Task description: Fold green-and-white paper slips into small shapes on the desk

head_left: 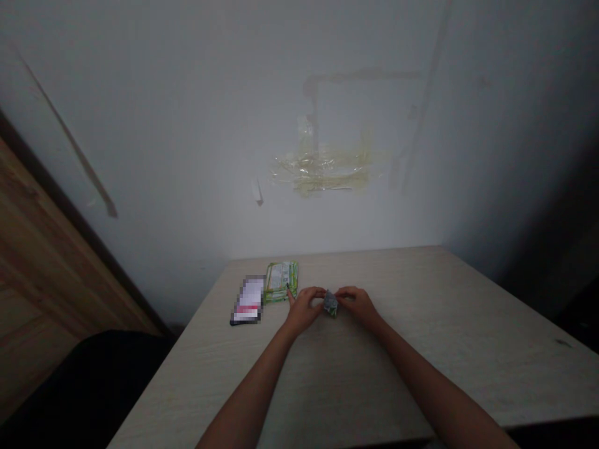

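Between my two hands is a small packet (330, 303), silvery-grey on the face toward me with some green at its lower edge. My left hand (305, 307) is closed on its left side in a pinch, one finger sticking out toward the green packets. From the right, my right hand (358, 303) pinches the packet's other edge. A pile of flat green-and-white packets (282, 277) lies just left of my left hand. How far the held packet is folded or opened is too small to tell.
Left of the pile, a phone (250, 299) with a blurred-out screen lies on the pale wooden table (374, 393). Behind the table stands a wall (196, 149) with strips of clear tape (322, 168). A wooden panel (42, 262) and a dark object (88, 380) are at the left.
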`<state>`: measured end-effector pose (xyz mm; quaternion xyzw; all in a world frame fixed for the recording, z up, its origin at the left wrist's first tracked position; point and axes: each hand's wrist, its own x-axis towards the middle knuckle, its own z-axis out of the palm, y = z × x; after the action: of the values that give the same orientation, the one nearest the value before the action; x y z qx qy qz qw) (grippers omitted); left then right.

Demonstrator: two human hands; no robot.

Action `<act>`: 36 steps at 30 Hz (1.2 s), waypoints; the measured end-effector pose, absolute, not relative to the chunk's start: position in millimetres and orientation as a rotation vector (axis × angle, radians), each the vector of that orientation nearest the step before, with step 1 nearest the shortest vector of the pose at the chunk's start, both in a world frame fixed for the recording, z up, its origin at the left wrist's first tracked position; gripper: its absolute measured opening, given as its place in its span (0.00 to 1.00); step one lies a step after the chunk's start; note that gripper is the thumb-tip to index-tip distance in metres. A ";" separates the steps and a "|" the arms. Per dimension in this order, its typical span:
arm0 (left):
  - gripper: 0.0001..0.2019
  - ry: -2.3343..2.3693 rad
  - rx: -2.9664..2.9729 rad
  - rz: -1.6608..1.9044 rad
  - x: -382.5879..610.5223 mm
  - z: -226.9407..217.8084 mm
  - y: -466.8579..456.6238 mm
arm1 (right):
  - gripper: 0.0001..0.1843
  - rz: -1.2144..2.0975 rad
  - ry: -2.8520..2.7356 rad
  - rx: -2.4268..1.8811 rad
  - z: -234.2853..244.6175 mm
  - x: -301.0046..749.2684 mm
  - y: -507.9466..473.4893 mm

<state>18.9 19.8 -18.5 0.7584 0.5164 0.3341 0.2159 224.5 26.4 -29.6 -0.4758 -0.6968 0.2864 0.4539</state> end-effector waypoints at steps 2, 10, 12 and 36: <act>0.17 1.422 2.129 0.904 17.2 -16.8 19.4 | 0.12 0.692 -1.733 -1.171 -28.3 224.4 25.2; 0.16 1.451 2.179 0.799 13.1 -13.9 19.6 | 0.09 0.576 -1.791 -1.212 -32.2 227.1 25.5; 0.15 1.465 2.176 0.779 12.2 -13.6 20.3 | 0.09 0.546 -1.804 -1.220 -33.5 227.8 26.3; 0.06 1.627 2.286 0.760 17.0 -9.2 11.8 | 0.09 0.364 -1.991 -1.160 -39.9 226.9 26.9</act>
<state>17.0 11.8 -9.2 0.7810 0.5559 0.2597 0.1169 226.9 26.9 -39.9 -0.4570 -0.7847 0.1433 0.3935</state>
